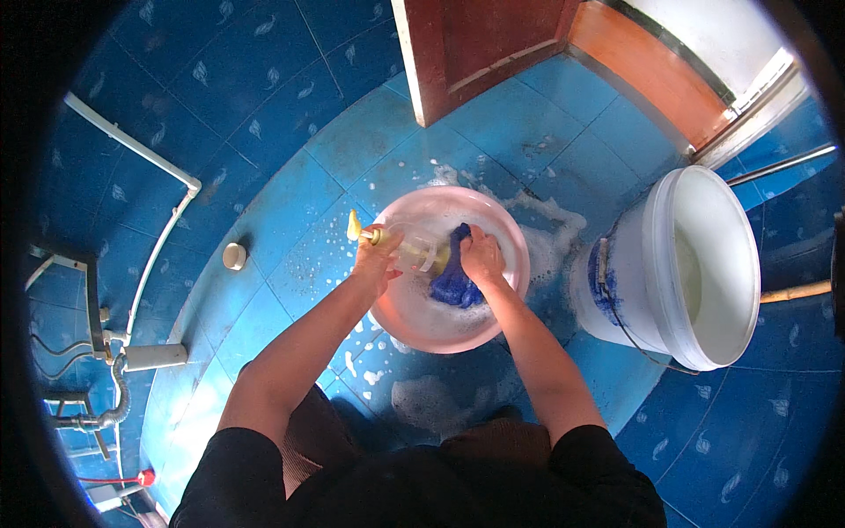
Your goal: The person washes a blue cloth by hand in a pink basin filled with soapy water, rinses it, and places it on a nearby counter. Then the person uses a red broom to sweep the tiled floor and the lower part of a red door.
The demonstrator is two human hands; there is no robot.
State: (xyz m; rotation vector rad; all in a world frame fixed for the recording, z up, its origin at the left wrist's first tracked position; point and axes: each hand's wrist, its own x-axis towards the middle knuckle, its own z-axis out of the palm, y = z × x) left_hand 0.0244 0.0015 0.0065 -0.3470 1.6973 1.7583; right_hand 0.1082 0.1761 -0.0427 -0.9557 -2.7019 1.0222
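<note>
A pink basin of soapy water stands on the floor before me. Over its left side, my left hand grips a clear pump bottle by its neck end, the yellow pump head pointing left. The bottle lies tilted, its base towards the middle of the basin. My right hand holds a wet blue cloth at its upper end, in the right half of the basin. The cloth covers or touches the bottle's base; exactly where they meet is hidden.
To the right stands a large white bucket with a wire handle. A dark red door is ahead. Soap foam lies on the blue tiled floor. A small round cap-like object sits left, near white wall pipes.
</note>
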